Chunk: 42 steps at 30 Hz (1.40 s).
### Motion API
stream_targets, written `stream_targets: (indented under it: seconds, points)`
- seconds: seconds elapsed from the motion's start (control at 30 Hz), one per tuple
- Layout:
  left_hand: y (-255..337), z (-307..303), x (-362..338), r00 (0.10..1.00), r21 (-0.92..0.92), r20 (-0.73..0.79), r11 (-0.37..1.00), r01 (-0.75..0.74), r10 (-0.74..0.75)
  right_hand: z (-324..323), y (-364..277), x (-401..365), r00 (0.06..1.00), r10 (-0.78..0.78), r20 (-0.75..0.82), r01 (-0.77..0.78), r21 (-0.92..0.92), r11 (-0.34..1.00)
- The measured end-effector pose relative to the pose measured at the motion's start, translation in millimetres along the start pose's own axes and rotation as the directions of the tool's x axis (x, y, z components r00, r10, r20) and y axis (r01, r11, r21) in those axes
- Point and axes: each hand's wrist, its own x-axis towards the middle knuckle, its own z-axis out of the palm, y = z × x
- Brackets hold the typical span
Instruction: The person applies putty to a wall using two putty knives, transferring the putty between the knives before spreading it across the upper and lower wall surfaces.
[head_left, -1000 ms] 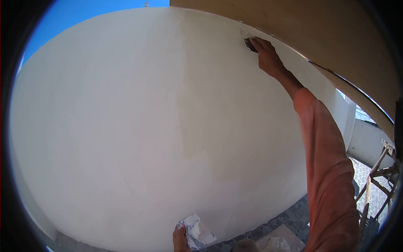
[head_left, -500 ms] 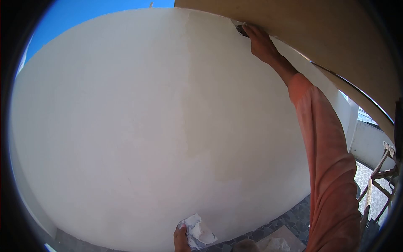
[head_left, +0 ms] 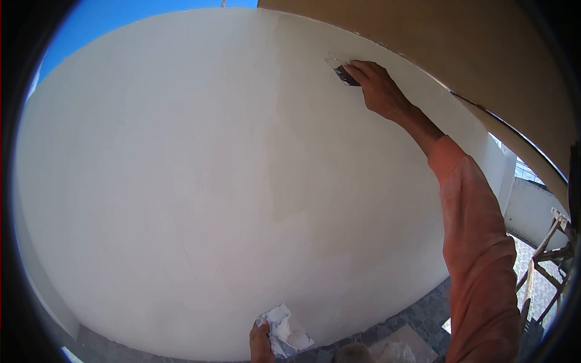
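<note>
A large white plastered wall [head_left: 181,181] fills the view. My right hand [head_left: 378,91], arm raised in an orange sleeve, presses a putty knife [head_left: 340,69] flat against the wall a little below the brown overhang [head_left: 454,42]. My left hand [head_left: 260,345] is low at the bottom edge, holding a small board loaded with white putty [head_left: 283,331]. A slightly darker, damp-looking vertical band of wall runs down from the knife.
A wooden ladder or trestle [head_left: 548,266] stands at the right. Dark stone paving [head_left: 417,320] lies at the foot of the wall. Blue sky shows above the wall top, and a low white parapet [head_left: 532,206] lies behind the ladder.
My right hand with the putty knife went up to the overhang edge, then came down and slightly left along the wall. The left hand stayed in place.
</note>
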Motion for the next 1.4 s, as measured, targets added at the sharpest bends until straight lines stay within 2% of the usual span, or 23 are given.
stream_targets:
  seconds: [0.07, 0.17, 0.23, 0.4, 0.5, 0.7, 0.83, 0.93, 1.03, 1.13, 1.27, 1.37, 1.4]
  points:
    - [-1.5, 0.0, 0.1, 1.000, -0.004, 0.012, 1.000, -0.003, 0.003, -10.2, -5.9, 4.8, 0.999, -0.041, -0.018, 0.041, 0.018, 0.999]
    - [-7.4, -9.3, 4.2, 0.999, 0.001, 0.050, 1.000, -0.017, 0.017, -0.4, 6.3, 30.1, 0.995, 0.097, -0.026, -0.098, -0.021, 0.995]
    - [-12.5, -15.9, 10.7, 0.997, 0.002, 0.068, 0.999, -0.041, 0.041, 7.8, 15.9, 43.0, 0.994, 0.088, -0.070, -0.094, -0.090, 0.991]
    - [-9.9, -11.4, 7.5, 0.999, -0.004, 0.020, 1.000, -0.030, 0.030, 24.7, 33.7, 59.6, 0.988, 0.135, -0.080, -0.145, -0.126, 0.981]
    - [-2.4, -3.0, 0.1, 1.000, -0.010, 0.018, 1.000, -0.022, 0.023, 32.4, 35.7, 58.5, 0.989, 0.111, -0.094, -0.125, -0.161, 0.979]
    - [-1.0, -0.6, -1.3, 0.999, 0.003, 0.019, 1.000, -0.029, 0.029, 31.8, 25.1, 49.9, 0.988, 0.147, 0.036, -0.141, -0.133, 0.981]
    - [3.1, 4.1, -5.2, 1.000, 0.005, 0.005, 1.000, -0.012, 0.012, 18.7, 5.7, 23.1, 1.000, -0.010, -0.022, 0.008, -0.088, 0.996]
    - [0.5, 1.4, -3.0, 1.000, -0.014, 0.020, 1.000, -0.012, 0.013, 5.0, -2.5, 19.3, 0.997, -0.043, -0.064, 0.040, -0.039, 0.998]
    - [-7.3, -8.0, 3.8, 0.999, -0.013, 0.035, 1.000, -0.022, 0.023, 8.1, 7.1, 37.3, 0.993, 0.100, -0.060, -0.104, -0.070, 0.992]
    - [-9.3, -8.5, 5.0, 0.999, -0.028, 0.033, 0.999, -0.029, 0.030, 14.9, 24.0, 51.7, 0.984, 0.153, -0.086, -0.165, -0.151, 0.975]
    - [-2.7, -1.2, -0.2, 1.000, -0.001, 0.010, 1.000, -0.016, 0.016, 26.6, 26.2, 56.3, 0.979, 0.205, -0.023, -0.206, -0.113, 0.972]
    - [-1.1, -0.1, -2.8, 1.000, 0.001, -0.005, 1.000, -0.003, 0.003, 29.3, 1.0, 43.5, 0.988, 0.150, -0.040, -0.154, -0.142, 0.978]
    - [1.4, 2.3, -4.1, 1.000, -0.001, -0.007, 1.000, 0.004, -0.004, 33.5, -6.1, 35.9, 0.993, 0.075, -0.090, -0.090, -0.179, 0.980]
